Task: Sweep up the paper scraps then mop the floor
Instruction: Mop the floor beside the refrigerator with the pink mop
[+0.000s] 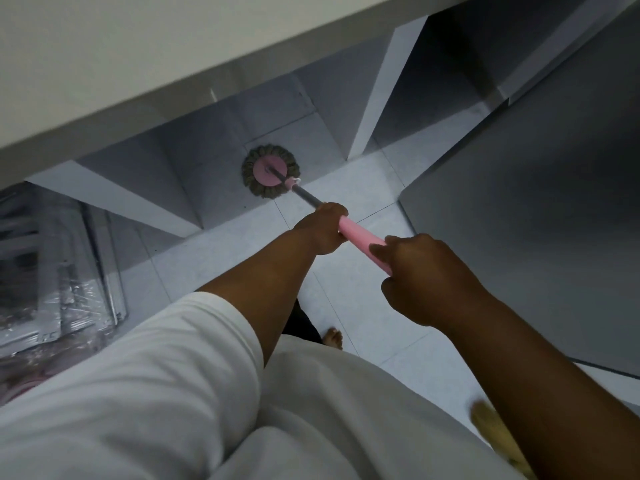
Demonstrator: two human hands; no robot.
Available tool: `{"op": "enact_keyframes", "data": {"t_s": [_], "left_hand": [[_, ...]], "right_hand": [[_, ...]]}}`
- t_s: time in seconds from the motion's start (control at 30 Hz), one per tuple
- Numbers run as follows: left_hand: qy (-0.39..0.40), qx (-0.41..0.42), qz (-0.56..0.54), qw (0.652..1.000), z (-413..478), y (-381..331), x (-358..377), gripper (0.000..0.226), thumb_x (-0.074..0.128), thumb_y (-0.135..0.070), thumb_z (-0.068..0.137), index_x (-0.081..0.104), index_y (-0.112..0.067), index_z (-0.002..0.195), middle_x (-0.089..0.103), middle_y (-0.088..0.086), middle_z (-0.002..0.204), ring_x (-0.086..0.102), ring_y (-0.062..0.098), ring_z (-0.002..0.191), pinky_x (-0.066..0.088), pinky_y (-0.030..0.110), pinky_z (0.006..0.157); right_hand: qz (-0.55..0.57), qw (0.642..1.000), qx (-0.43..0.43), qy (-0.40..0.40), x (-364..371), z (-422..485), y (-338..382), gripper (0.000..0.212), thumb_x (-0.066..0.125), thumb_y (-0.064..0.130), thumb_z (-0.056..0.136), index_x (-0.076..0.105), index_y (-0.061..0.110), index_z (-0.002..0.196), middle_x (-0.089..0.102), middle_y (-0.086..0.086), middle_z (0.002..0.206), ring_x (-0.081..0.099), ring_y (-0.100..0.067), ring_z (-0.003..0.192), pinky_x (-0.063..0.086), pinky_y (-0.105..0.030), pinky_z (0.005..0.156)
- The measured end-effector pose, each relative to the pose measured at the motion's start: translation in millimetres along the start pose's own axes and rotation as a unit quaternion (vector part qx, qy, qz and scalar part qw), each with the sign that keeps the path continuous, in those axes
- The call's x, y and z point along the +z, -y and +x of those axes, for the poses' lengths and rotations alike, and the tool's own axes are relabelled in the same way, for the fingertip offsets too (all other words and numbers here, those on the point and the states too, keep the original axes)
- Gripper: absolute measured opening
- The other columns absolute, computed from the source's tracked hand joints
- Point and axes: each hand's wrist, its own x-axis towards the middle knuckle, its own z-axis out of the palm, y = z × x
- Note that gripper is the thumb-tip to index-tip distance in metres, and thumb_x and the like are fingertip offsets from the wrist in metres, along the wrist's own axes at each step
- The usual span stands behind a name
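Your left hand (323, 227) and right hand (427, 277) both clenched on the mop (269, 175) handle, mop head flat on floor (377, 337) far under the desk (104, 81) edge, open tiles near your foot (333, 338).

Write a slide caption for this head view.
Both hands, left hand ahead of right hand, grip the pink mop handle, pushing the round mop head under the white table.

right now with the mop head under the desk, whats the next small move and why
Probably draw the mop head back along the floor tiles toward the bare foot. Both the left hand and right hand grip the pink handle, and the head sits far out under the desk.
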Motion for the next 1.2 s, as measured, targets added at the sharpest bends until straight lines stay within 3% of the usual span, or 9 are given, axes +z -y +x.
{"op": "enact_keyframes", "data": {"t_s": [0.2,0.37,0.47,0.6,0.7,0.8,0.97,1.07,1.2], "left_hand": [[-0.004,-0.019,-0.013,1.000,28.2,29.8,-47.3,0.055,0.070,-0.018,0.089,0.043,-0.018,0.138,0.048,0.007,0.142,0.057,0.027,0.119,0.048,0.037,0.101],[-0.008,-0.055,-0.002,0.998,67.9,69.4,-104.6,0.056,0.068,-0.010,0.089,0.042,-0.018,0.138,0.047,0.010,0.139,0.057,0.027,0.118,0.049,0.035,0.100],[-0.018,-0.063,0.011,0.998,94.0,90.9,-140.6,0.050,0.062,-0.014,0.093,0.044,-0.018,0.140,0.044,0.009,0.144,0.051,0.027,0.127,0.043,0.032,0.104],[-0.019,-0.085,0.028,0.996,123.7,116.7,-183.9,0.052,0.058,-0.020,0.095,0.043,-0.015,0.144,0.040,0.009,0.150,0.044,0.027,0.135,0.037,0.035,0.110],[-0.011,-0.120,0.033,0.992,135.3,134.9,-200.2,0.053,0.059,-0.023,0.095,0.041,-0.014,0.145,0.039,0.011,0.151,0.041,0.030,0.137,0.035,0.040,0.114],[-0.001,-0.124,0.032,0.992,134.6,143.9,-198.9,0.054,0.057,-0.023,0.098,0.039,-0.014,0.148,0.033,0.011,0.156,0.034,0.030,0.143,0.030,0.040,0.118],[-0.009,-0.112,0.025,0.993,110.2,135.1,-174.8,0.057,0.060,-0.013,0.095,0.039,-0.014,0.148,0.032,0.010,0.155,0.038,0.027,0.140,0.034,0.035,0.114],[-0.004,-0.106,0.022,0.994,89.9,121.3,-147.4,0.058,0.062,-0.014,0.094,0.039,-0.014,0.147,0.033,0.010,0.154,0.040,0.028,0.138,0.036,0.035,0.112],[0.009,-0.095,0.012,0.995,51.8,97.8,-101.1,0.057,0.064,-0.009,0.092,0.041,-0.016,0.143,0.038,0.012,0.150,0.049,0.029,0.128,0.042,0.038,0.109]], "right_hand": [[0.004,1.000,-0.013,-0.007,-19.2,56.8,26.1,0.032,0.062,0.022,0.086,0.062,0.018,0.118,0.065,-0.001,0.094,0.053,-0.014,0.065,0.048,-0.021,0.071],[0.027,0.999,-0.026,0.000,-27.3,134.5,57.9,0.035,0.060,0.024,0.089,0.060,0.017,0.123,0.066,-0.004,0.108,0.062,-0.018,0.080,0.051,-0.026,0.080],[0.040,0.999,-0.023,-0.005,-30.8,178.7,71.3,0.034,0.062,0.024,0.087,0.061,0.015,0.120,0.064,-0.004,0.100,0.052,-0.014,0.071,0.050,-0.025,0.077],[0.046,0.998,-0.024,-0.020,-34.6,231.9,88.3,0.033,0.065,0.021,0.085,0.063,0.012,0.118,0.065,-0.005,0.099,0.058,-0.016,0.075,0.051,-0.027,0.078],[0.050,0.998,-0.044,-0.014,-27.3,252.8,107.1,0.030,0.062,0.016,0.086,0.062,0.010,0.116,0.061,-0.005,0.099,0.052,-0.015,0.073,0.049,-0.025,0.075],[0.054,0.998,-0.045,0.006,-17.5,251.7,117.2,0.032,0.060,0.015,0.088,0.058,0.009,0.119,0.055,-0.006,0.099,0.053,-0.018,0.075,0.048,-0.026,0.072],[0.043,0.998,-0.056,0.005,-7.4,218.3,110.8,0.031,0.061,0.014,0.086,0.056,0.009,0.116,0.041,-0.002,0.089,0.047,-0.016,0.068,0.043,-0.025,0.064],[0.048,0.997,-0.059,0.006,-1.0,184.0,99.7,0.032,0.061,0.016,0.087,0.057,0.009,0.118,0.047,-0.003,0.090,0.047,-0.016,0.068,0.044,-0.025,0.065],[0.054,0.997,-0.050,0.019,11.6,126.1,83.5,0.034,0.061,0.017,0.086,0.059,0.012,0.120,0.061,-0.008,0.108,0.060,-0.021,0.079,0.051,-0.028,0.073]]}}
